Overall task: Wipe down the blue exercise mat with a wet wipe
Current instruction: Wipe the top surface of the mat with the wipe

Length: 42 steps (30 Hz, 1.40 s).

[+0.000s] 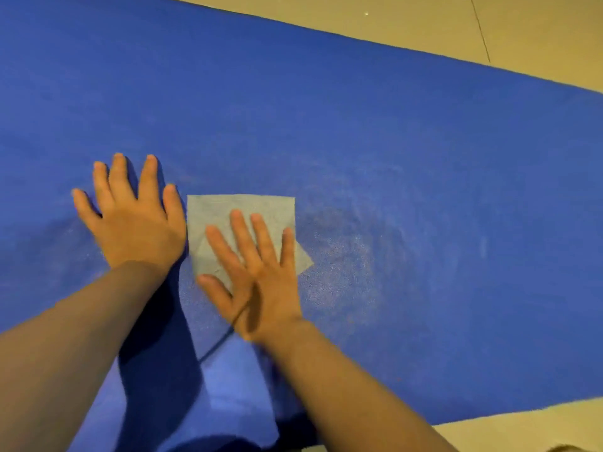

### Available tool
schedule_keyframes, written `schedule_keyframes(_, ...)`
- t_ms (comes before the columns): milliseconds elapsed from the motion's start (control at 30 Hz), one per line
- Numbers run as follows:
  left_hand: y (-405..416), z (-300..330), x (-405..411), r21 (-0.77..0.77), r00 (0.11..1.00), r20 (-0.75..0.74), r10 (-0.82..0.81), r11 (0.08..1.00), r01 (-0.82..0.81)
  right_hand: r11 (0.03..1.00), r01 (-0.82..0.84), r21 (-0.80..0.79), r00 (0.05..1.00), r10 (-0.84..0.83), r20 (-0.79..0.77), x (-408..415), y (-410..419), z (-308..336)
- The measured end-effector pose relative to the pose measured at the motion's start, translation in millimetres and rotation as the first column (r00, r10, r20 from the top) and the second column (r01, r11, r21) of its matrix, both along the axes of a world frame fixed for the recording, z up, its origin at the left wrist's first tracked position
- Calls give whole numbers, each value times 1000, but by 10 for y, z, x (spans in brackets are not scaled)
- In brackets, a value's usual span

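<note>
beige tiled floor point(424, 21) with a thin dark seam point(479, 31) far right.

There's only one view, from the person's head, tilted steeply forward and down and close over the blue mat point(391, 141), which fills nearly everything. Pale floor point(538, 34) shows past its far edge; both forearms enter from the bottom.

Indoor room, most likely a home or exercise space; exact type cannot be told. Blue exercise mat point(359, 125) lies flat on a glossy beige tiled floor point(424, 21), grout line visible.
</note>
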<state>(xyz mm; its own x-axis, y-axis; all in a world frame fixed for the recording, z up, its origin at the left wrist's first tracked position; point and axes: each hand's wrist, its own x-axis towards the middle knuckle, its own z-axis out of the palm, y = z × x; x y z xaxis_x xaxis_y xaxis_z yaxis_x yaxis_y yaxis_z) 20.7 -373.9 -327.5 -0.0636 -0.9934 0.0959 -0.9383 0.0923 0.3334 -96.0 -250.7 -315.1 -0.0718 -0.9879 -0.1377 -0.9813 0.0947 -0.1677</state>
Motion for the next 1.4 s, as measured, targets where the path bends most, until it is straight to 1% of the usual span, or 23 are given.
schedule_keyframes(33, 23, 2, 41, -12, 999, -5, -36, 999, 36, 999, 20, -25, 1000, -20, 23, -189, 41, 17)
schedule_keyframes(100, 132, 32, 207, -13, 990, 17, -141, 990, 141, 981, 194, 32, 981, -194, 15, -695, 258, 31)
schedule_keyframes(167, 389, 78, 454, 28, 970, 36, -241, 970, 240, 881, 457, 123, 889, -457, -30, -1213, 651, 75)
schedule_keyframes(200, 594, 93, 598, 47, 967, 38, -251, 967, 249, 824, 549, 137, 835, -548, -50, -1415, 862, 114)
schedule_keyframes(300, 1327, 147, 873, 89, 990, 20, -142, 986, 140, 710, 683, 172, 725, -687, -48, -1653, 1219, 199)
schedule_keyframes(367, 1623, 152, 868, 102, 996, 56, -71, 993, 65, 632, 756, 168, 646, -763, -36, -1492, 1197, 159)
schedule_keyframes(400, 1684, 148, 846, 109, 995, 83, -48, 993, 39, 630, 764, 141, 639, -769, -30, -1327, 1158, 134)
schedule_keyframes(433, 1697, 149, 826, 118, 995, 100, -32, 993, 20, 671, 736, 89, 674, -738, -10, -1127, 1120, 107)
schedule_keyframes(467, 1682, 155, 813, 126, 994, 109, -24, 992, 11, 742, 669, 40, 743, -669, 11, -890, 1085, 80)
schedule_keyframes(500, 1660, 159, 807, 130, 993, 118, -23, 991, 7, 821, 571, 4, 821, -571, 15, -616, 1075, 64)
schedule_keyframes(567, 1647, 156, 819, 133, 992, 128, -21, 991, 3, 957, 289, -5, 957, -289, -13, -39, 1152, 46)
schedule_keyframes(633, 1664, 161, 829, 121, 991, 134, -22, 993, 6, 999, -17, 34, 1000, 18, -11, 342, 1261, 89)
schedule_keyframes(667, 1666, 166, 824, 112, 991, 133, -20, 994, 5, 993, -107, 39, 994, 107, 0, 368, 1296, 93)
schedule_keyframes(700, 1660, 164, 818, 106, 991, 130, -15, 994, 1, 992, -124, 10, 992, 124, 18, 290, 1328, 81)
schedule_keyframes(733, 1652, 159, 818, 99, 992, 128, -10, 995, -2, 996, -82, -21, 996, 82, 32, 151, 1382, 65)
schedule_keyframes(833, 1652, 149, 813, 78, 992, 127, -8, 997, -2, 978, 209, -5, 978, -209, -12, -488, 1695, 55)
schedule_keyframes(967, 1663, 168, 802, 70, 993, 116, -6, 998, -2, 839, 534, 109, 846, -530, -65, -1243, 2300, 125)
schedule_keyframes(1033, 1663, 176, 795, 66, 993, 116, 1, 998, -9, 786, 601, 145, 799, -596, -76, -1294, 2457, 132)
schedule_keyframes(1100, 1672, 194, 788, 74, 994, 113, 3, 997, -11, 763, 633, 130, 774, -628, -81, -1073, 2432, 128)
schedule_keyframes(1167, 1684, 203, 786, 66, 994, 110, 2, 998, -9, 817, 570, 90, 822, -566, -66, -684, 2264, 152)
schedule_keyframes(1267, 1675, 205, 785, 49, 996, 89, -1, 999, -3, 961, 277, 18, 961, -277, 21, -3, 1897, 172)
schedule_keyframes(1333, 1660, 200, 757, 35, 996, 85, 0, 999, -3, 997, 73, 1, 997, -73, 26, 321, 1630, 167)
schedule_keyframes(1400, 1670, 191, 741, 28, 997, 78, 1, 1000, -3, 999, -47, 22, 999, 47, 21, 493, 1442, 169)
